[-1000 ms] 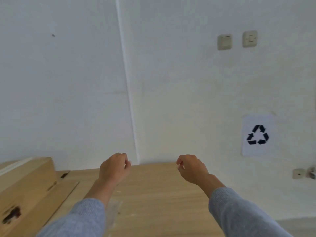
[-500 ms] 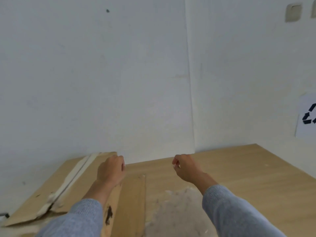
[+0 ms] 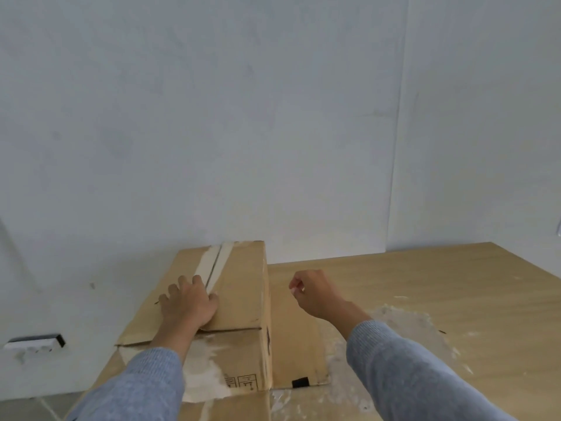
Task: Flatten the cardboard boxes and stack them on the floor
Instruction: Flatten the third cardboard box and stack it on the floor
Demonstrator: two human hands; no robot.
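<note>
- Head view: a brown cardboard box (image 3: 233,299) stands on the left part of a light wooden table (image 3: 425,284), its far end close to the white wall (image 3: 212,117).
- A pale strip of tape (image 3: 212,265) runs along the seam on top of the box, torn and ragged at the near end, where whitish residue spreads over the cardboard.
- The right side face of the box is upright; a loose flap (image 3: 296,338) lies flat on the table at its foot, with a small black mark near its front edge. Printed handling symbols sit low on the near corner of the box.
- The left hand (image 3: 189,302) lies palm down on top of the box, fingers spread and flat, thumb touching the tape seam; it grips nothing.
- The right hand (image 3: 315,293) hangs in the air just right of the box, above the flap, fingers curled loosely inward; whether it pinches anything, I cannot tell.
- Both forearms wear grey-blue sleeves (image 3: 409,375).
- A crumpled sheet of clear plastic film (image 3: 403,326) lies on the table to the right of the flap, partly under the right forearm.
- Low on the wall at far left sits a white fitting with a dark end (image 3: 33,343).
- Grey floor (image 3: 24,410) shows at the bottom left corner.
</note>
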